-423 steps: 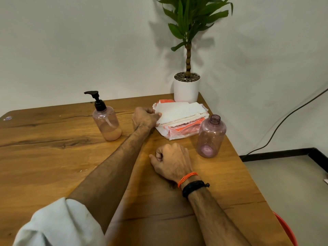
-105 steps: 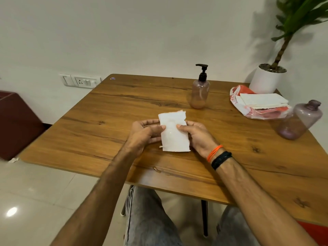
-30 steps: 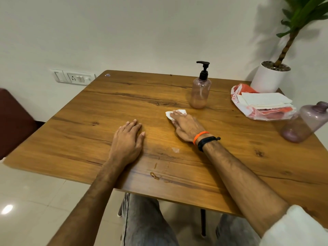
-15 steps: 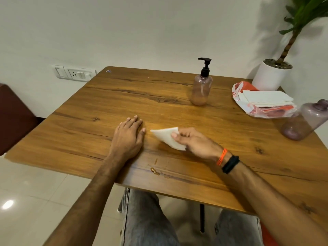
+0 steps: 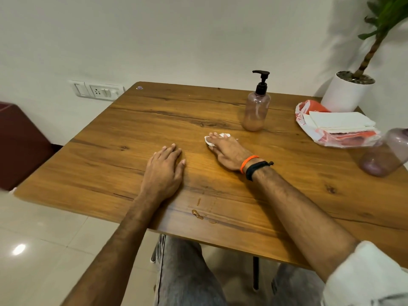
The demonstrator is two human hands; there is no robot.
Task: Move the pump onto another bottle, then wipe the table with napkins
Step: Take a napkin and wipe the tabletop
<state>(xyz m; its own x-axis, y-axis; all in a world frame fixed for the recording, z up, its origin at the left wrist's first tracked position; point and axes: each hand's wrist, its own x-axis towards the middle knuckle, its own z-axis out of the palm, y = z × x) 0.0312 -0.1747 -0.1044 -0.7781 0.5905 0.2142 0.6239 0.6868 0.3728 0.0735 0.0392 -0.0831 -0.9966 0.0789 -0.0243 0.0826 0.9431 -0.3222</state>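
Two hands flat on table (image 5: 110, 155): right hand (image 5: 227, 151) presses napkin (image 5: 207, 140) with straight fingers, left hand (image 5: 164, 173) idle and open; spill (image 5: 197, 214) sits near front edge, between both wrists, slightly nearer left

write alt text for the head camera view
A person's right hand presses a white napkin flat on a wooden table, left hand resting flat beside it. Behind stand a pump bottle and a napkin pack.
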